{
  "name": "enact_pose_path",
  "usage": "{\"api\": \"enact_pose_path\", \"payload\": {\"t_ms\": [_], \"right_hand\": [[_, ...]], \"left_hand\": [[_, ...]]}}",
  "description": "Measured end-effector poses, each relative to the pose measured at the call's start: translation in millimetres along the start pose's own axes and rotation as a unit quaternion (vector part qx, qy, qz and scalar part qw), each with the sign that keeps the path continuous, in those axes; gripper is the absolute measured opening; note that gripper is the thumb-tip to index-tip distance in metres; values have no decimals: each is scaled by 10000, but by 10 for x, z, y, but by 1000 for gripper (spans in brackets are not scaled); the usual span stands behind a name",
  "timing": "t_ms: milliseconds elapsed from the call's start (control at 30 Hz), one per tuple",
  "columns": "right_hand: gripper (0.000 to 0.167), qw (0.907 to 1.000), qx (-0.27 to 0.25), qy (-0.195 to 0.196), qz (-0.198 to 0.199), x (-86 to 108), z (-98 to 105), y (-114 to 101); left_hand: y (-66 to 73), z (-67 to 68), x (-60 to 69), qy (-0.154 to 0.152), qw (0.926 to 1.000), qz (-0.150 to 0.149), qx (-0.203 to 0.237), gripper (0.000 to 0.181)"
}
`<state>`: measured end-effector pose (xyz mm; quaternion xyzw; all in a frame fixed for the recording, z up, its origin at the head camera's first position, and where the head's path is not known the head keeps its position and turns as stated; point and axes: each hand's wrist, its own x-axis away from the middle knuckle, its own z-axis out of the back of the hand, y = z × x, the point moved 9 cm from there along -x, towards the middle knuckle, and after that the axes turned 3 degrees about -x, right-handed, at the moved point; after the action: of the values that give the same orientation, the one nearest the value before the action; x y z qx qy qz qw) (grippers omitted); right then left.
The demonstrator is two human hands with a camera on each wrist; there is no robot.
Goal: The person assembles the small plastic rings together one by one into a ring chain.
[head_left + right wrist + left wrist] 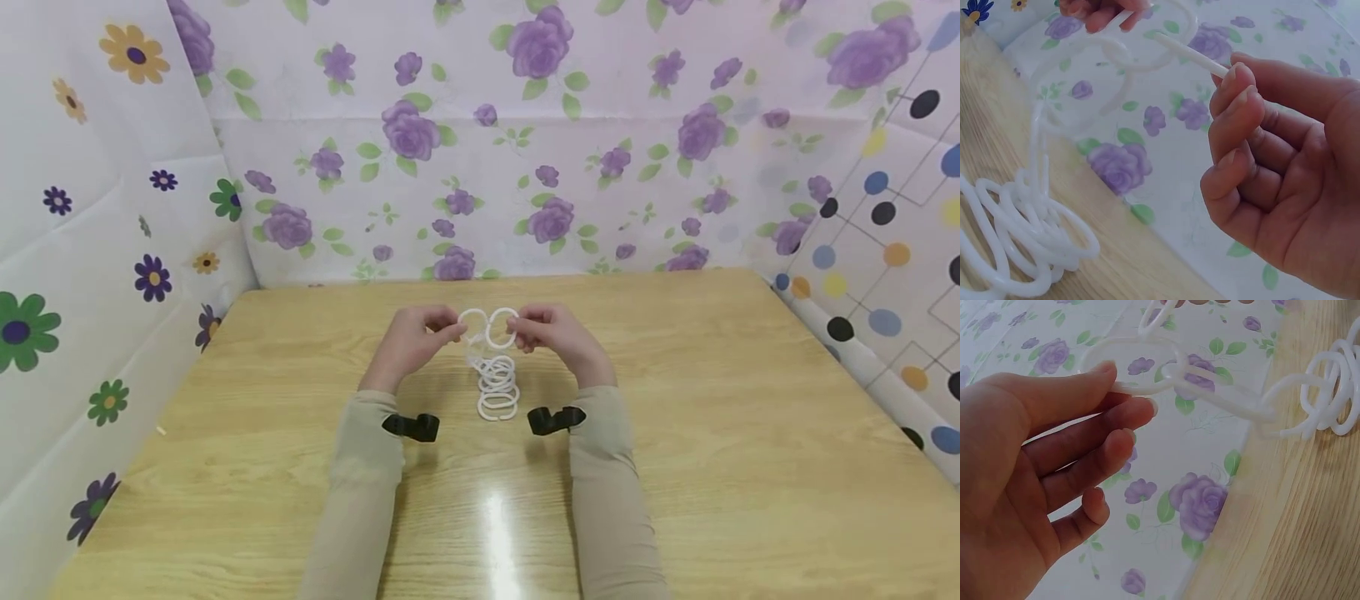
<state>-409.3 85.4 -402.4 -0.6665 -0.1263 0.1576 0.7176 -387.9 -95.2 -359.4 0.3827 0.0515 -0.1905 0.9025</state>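
Observation:
My left hand [416, 342] pinches a white plastic link [1141, 391] between thumb and forefinger, its other fingers loosely bent. Opposite it, my right hand [561, 337] pinches another white plastic link [1192, 57] by its side, between thumb and fingertips. Both links are held up above the table, side by side and touching; whether they are hooked together I cannot tell. From the left-hand link more links hang down in a chain. This runs to a heap of white links [1041, 240] lying overlapped on the table between my forearms.
The wooden table [720, 433] stretches out on both sides. Flowered cloth [480, 208] stands along its back edge, with patterned cloths at left and right. Black wrist mounts [411, 427] stick out from both sleeves, close to the heap. A tiny white piece [161, 430] lies near the left edge.

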Motion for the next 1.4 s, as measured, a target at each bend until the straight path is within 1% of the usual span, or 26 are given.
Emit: {"api": "enact_pose_path", "payload": {"t_ms": [100, 233, 400, 467, 633, 700, 767, 867, 1033, 1133, 1200, 1300, 1400], "right_hand": [[18, 9998, -55, -17, -186, -19, -10, 36], [17, 9993, -137, -131, -325, -29, -38, 60], [25, 9983, -333, -227, -424, -17, -46, 99], [23, 9980, -339, -263, -468, -13, -54, 110], [17, 9974, -253, -522, -417, -23, -135, 109], [18, 9970, -227, -650, -362, -31, -183, 98], [18, 9969, -192, -699, -317, -35, -216, 79], [17, 9975, -236, -600, -278, -35, -208, 49], [24, 9993, -358, -98, -71, -28, -60, -2], [27, 9991, -397, 139, -17, -18, 29, -6], [24, 9990, -409, 178, -31, -11, 58, 4], [20, 9990, -410, 137, -57, -3, 65, 23], [17, 9989, -453, 93, -13, 4, 53, 31]], "left_hand": [[-9, -32, 11, -119, 9999, -22, -75, 20], [10, -34, 12, -95, 9998, -117, -131, 17], [54, -26, 9, -101, 9994, -270, -195, 15], [55, -29, 13, -119, 9992, -308, -212, 14], [68, -60, 20, -247, 9988, -339, -249, 15], [87, -87, 16, -325, 9985, -353, -258, 16], [107, -115, 9, -400, 9981, -386, -258, 16], [121, -140, 3, -466, 9977, -405, -274, 17], [108, -148, 17, -529, 9978, -334, -216, 17], [108, -174, 21, -664, 9970, -351, -194, 16], [109, -207, 23, -804, 9959, -373, -189, 15], [114, -264, 26, -1014, 9938, -428, -184, 15], [109, -306, 28, -1124, 9925, -428, -194, 15]]}}
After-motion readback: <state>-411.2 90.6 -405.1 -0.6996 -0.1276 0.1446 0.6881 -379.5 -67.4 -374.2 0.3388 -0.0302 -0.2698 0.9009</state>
